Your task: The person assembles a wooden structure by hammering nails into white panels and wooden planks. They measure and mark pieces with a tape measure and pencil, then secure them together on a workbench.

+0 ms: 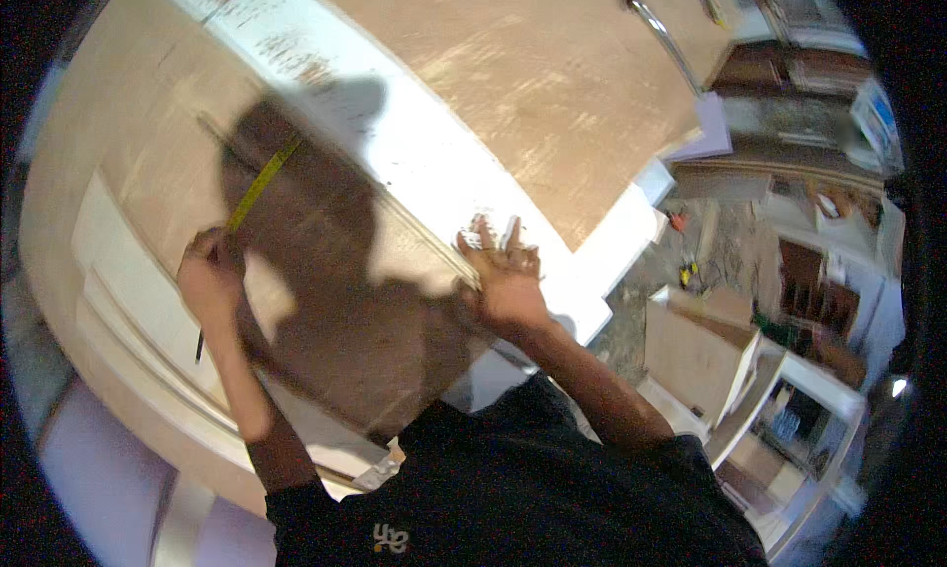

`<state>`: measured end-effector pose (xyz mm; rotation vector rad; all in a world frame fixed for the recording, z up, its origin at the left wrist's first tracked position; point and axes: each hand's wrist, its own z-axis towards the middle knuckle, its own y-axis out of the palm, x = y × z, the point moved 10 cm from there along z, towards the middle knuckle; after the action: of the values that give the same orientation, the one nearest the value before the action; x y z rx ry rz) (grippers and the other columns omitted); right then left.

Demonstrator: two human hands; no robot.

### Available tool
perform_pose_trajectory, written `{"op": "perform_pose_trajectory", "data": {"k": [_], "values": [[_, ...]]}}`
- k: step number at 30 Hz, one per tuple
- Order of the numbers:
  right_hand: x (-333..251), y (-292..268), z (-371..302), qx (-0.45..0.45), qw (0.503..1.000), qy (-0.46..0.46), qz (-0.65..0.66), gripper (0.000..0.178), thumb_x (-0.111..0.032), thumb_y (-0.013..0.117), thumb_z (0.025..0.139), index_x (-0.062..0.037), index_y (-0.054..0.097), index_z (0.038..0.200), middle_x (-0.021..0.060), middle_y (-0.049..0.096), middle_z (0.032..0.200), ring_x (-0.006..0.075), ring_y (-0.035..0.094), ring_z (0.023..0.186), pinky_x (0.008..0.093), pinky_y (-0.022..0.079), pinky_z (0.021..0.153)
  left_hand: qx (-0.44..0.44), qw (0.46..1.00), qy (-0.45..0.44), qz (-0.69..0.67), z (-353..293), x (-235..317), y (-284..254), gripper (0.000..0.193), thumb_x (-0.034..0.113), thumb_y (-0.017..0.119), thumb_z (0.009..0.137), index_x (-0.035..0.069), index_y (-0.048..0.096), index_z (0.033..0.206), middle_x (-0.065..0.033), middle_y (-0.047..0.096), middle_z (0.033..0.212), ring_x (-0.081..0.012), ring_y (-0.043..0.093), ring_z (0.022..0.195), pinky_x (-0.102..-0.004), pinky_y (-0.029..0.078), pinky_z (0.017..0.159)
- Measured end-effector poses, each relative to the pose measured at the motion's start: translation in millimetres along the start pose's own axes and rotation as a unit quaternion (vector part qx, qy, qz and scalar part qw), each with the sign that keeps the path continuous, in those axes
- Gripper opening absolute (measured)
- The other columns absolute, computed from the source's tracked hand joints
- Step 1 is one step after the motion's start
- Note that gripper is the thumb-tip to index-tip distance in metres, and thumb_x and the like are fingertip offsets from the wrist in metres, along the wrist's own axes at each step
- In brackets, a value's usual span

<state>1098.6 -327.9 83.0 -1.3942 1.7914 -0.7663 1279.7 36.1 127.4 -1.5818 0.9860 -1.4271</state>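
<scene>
Yellow tape [262,187] partly hidden by left hand [210,269], shirt [533,488] cut off

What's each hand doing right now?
Left hand: closed, holding the yellow measuring tape.
Right hand: open, fingers spread over the white strip.

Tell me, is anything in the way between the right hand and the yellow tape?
Only a thin strip, right beside the right hand, lies between it and the tape, which the left hand holds. How far the strip sticks up isn't clear. The rest is board with a shadow over it.
</scene>
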Motion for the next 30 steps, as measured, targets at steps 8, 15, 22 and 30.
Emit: {"op": "perform_pose_trajectory", "data": {"k": [8, 15, 22, 30], "values": [[-12, -28, -16, 0.048, 0.995, -0.092, -0.010, 0.082, -0.053, 0.063, 0.093, -0.0148, 0.035, 0.160, 0.0215, 0.025, 0.167, 0.0632, 0.021, 0.147, 0.0771, 0.034, 0.106, 0.021, 0.996, 0.083, -0.010, -132, 20, 36, 0.050, 0.033, 0.058, 0.103, 0.002, 0.060, 0.142, -0.0256, 0.058, 0.140, -0.0399, 0.059, 0.122, -0.0467, 0.047, 0.103], [-7, -30, -18, 0.069, 0.988, -0.130, 0.042, 0.082, -0.052, 0.061, 0.093, -0.0065, 0.038, 0.156, 0.0283, 0.031, 0.162, 0.0660, 0.025, 0.143, 0.0796, 0.032, 0.105, 0.065, 0.990, 0.047, 0.114, -181, 40, 42, 0.064, 0.044, 0.052, 0.105, 0.004, 0.044, 0.155, -0.0206, 0.050, 0.153, -0.0372, 0.047, 0.141, -0.0502, 0.024, 0.122], [4, -35, -25, 0.138, 0.971, -0.182, 0.071, 0.081, -0.055, 0.068, 0.086, -0.0088, 0.050, 0.150, 0.0257, 0.040, 0.158, 0.0674, 0.027, 0.141, 0.0739, 0.036, 0.107, 0.046, 0.945, 0.002, -0.325, -249, 175, 101, 0.063, 0.021, 0.063, 0.100, -0.006, 0.040, 0.153, -0.0267, 0.050, 0.150, -0.0362, 0.051, 0.138, -0.0422, 0.039, 0.116], [93, -50, -41, 0.188, 0.874, -0.297, 0.335, 0.060, -0.011, 0.063, 0.093, -0.0030, 0.046, 0.150, 0.0303, 0.055, 0.144, 0.0359, 0.054, 0.137, 0.0410, 0.044, 0.113, 0.081, 0.952, -0.107, -0.276, -214, 206, 148, 0.088, 0.035, 0.073, 0.090, -0.010, 0.032, 0.153, -0.0324, 0.054, 0.136, -0.0469, 0.055, 0.125, -0.0502, 0.046, 0.107]]}}
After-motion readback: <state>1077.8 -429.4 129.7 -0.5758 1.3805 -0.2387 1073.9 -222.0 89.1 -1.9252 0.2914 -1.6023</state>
